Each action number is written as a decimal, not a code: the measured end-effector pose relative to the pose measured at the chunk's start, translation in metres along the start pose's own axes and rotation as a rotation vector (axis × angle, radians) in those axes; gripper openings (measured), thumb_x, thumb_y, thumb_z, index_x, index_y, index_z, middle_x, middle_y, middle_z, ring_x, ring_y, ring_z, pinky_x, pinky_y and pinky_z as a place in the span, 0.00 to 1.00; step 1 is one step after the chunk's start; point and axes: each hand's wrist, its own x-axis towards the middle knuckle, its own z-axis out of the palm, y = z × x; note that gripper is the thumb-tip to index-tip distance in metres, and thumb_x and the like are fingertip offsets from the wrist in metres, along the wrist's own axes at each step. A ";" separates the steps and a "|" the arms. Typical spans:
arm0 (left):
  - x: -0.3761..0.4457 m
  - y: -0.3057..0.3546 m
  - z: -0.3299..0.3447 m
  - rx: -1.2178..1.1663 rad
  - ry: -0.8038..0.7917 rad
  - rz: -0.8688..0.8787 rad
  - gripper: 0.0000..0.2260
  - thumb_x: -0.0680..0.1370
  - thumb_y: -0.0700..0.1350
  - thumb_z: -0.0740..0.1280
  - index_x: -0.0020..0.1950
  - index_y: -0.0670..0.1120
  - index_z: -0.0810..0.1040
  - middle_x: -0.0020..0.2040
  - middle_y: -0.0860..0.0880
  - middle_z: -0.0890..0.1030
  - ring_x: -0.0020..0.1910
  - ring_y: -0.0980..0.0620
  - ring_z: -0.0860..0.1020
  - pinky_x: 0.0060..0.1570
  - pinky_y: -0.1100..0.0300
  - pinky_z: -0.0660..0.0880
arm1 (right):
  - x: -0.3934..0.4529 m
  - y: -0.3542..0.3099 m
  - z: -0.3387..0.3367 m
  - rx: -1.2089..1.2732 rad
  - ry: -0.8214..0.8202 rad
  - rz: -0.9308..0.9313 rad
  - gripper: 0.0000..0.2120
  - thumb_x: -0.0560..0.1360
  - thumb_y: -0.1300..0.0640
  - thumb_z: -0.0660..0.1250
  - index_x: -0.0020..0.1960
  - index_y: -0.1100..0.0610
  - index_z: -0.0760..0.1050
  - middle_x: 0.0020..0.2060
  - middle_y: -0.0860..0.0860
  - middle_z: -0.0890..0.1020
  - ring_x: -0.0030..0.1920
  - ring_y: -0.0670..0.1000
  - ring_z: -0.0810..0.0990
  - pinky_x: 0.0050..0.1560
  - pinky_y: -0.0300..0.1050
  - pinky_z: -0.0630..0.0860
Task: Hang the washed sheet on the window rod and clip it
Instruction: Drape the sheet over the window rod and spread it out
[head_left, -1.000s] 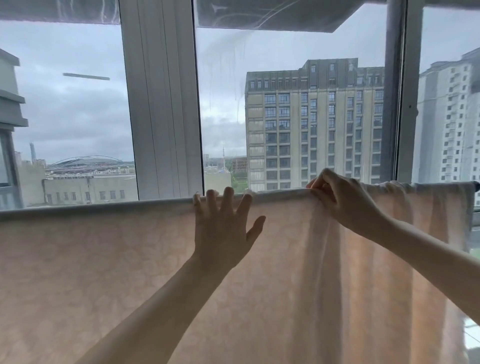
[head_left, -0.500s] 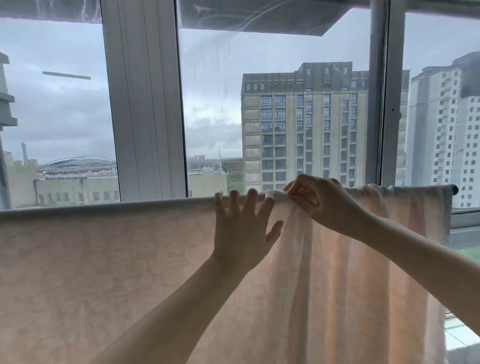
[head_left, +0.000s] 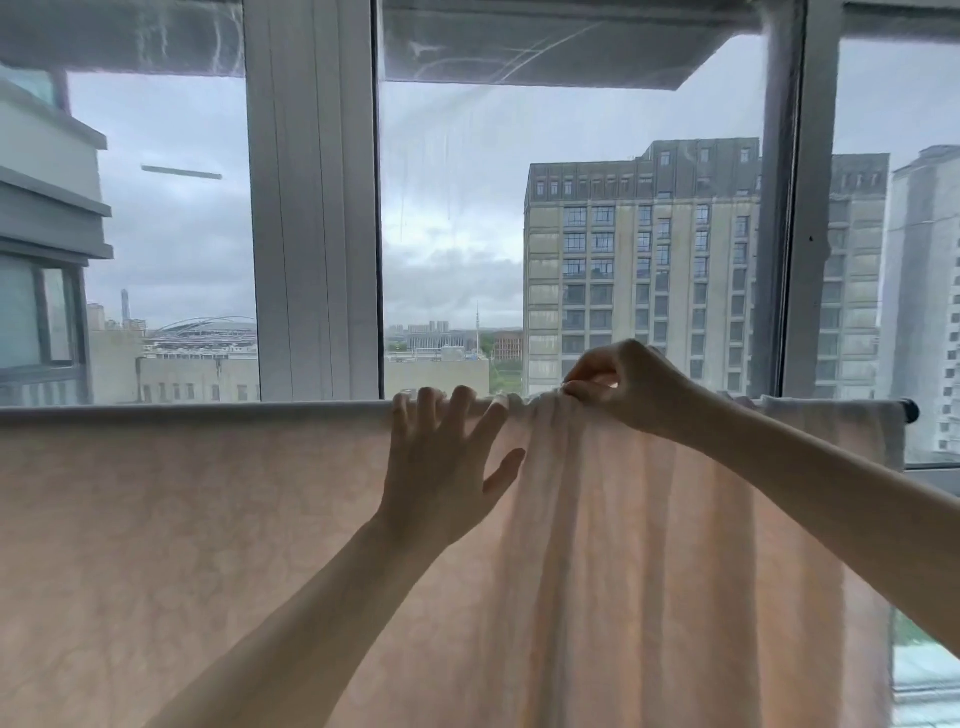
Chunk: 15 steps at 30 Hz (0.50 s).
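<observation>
The pale sheet (head_left: 208, 545) already hangs over the window rod (head_left: 156, 413) and is being spread: the left hand (head_left: 441, 467) presses it flat-fingered while the right hand (head_left: 631, 384) pinches bunched folds, so next comes evening these out, then clipping.

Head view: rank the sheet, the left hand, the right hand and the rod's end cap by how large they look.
1. sheet, by far the largest.
2. left hand and right hand: too alike to rank, the left spread flat, the right curled.
3. end cap, smallest.
</observation>
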 end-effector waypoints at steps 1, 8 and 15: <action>0.000 0.000 -0.001 0.007 0.003 0.002 0.20 0.77 0.62 0.57 0.62 0.51 0.70 0.55 0.46 0.76 0.53 0.40 0.73 0.56 0.38 0.69 | 0.001 -0.002 0.002 -0.010 0.020 -0.005 0.04 0.74 0.60 0.70 0.48 0.59 0.82 0.43 0.51 0.84 0.45 0.47 0.81 0.51 0.35 0.75; -0.001 0.000 -0.004 0.042 -0.010 -0.002 0.22 0.78 0.62 0.56 0.65 0.50 0.73 0.55 0.46 0.76 0.54 0.41 0.73 0.56 0.40 0.70 | -0.001 0.013 -0.018 0.090 0.329 0.116 0.07 0.78 0.60 0.65 0.53 0.59 0.79 0.45 0.49 0.80 0.48 0.49 0.78 0.51 0.38 0.71; 0.006 0.014 -0.005 0.023 -0.003 -0.035 0.19 0.77 0.62 0.57 0.59 0.50 0.72 0.53 0.46 0.76 0.51 0.40 0.73 0.55 0.38 0.70 | -0.024 0.037 -0.021 -0.021 0.193 0.101 0.03 0.76 0.60 0.68 0.50 0.57 0.78 0.44 0.50 0.82 0.42 0.46 0.78 0.38 0.24 0.67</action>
